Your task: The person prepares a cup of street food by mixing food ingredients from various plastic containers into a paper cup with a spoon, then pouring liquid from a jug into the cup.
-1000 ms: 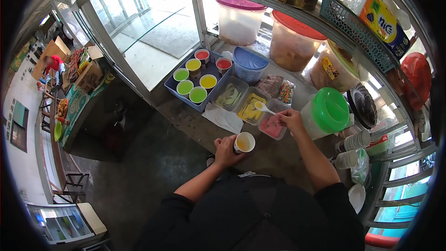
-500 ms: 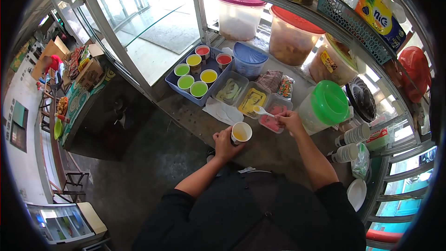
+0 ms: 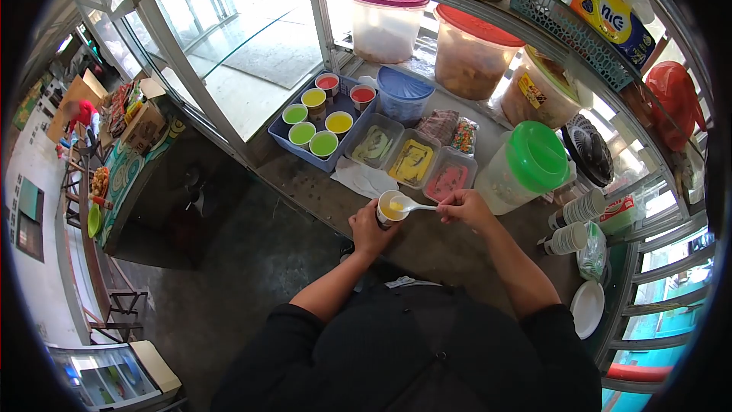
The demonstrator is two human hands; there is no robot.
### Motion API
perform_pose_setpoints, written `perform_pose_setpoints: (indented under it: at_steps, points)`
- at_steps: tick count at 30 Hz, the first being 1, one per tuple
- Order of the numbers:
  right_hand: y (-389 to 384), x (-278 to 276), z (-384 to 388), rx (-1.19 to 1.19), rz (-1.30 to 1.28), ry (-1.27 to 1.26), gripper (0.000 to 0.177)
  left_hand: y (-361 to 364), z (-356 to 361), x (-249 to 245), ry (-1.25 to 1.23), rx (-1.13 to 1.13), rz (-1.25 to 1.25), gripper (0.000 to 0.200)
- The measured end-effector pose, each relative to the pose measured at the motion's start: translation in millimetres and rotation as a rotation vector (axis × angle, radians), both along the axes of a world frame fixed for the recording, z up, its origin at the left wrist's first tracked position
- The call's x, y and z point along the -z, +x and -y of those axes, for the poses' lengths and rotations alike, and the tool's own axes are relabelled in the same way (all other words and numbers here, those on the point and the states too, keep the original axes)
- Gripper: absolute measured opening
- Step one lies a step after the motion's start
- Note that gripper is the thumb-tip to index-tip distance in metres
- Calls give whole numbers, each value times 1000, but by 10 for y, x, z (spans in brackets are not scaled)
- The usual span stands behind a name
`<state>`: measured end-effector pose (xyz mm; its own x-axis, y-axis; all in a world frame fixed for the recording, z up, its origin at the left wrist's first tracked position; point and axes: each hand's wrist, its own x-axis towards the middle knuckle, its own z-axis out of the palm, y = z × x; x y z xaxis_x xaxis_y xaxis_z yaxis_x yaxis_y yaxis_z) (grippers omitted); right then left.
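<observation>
Centrally, left hand (image 3: 373, 230) closed around paper cup (image 3: 391, 208); right hand (image 3: 467, 209) pinches spoon (image 3: 412, 204), its bowl over the cup.

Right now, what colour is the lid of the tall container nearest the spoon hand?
The lid is bright green, seen best in the head view.

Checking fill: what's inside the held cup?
Something yellow shows inside the cup. The spoon covers part of it; the cup's bottom can't be seen.
</observation>
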<state>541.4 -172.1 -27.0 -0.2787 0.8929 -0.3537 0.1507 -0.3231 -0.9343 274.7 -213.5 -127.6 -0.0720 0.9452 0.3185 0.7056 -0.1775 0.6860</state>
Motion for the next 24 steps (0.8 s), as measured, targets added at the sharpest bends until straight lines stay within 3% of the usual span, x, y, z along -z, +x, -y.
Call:
perform_pose_setpoints:
  at_steps: [7, 15, 24]
  points:
    - [-80, -152, 27, -69, 174, 49, 19, -57, -12, 50, 7, 23, 79, 76]
    - [-243, -320, 10, -49, 202, 75, 18, -169, -77, 29, -22, 66, 274, 76]
    - [-897, -690, -117, 9, 165, 114, 17, -1038, -479, -206, 28, 144, 216, 75]
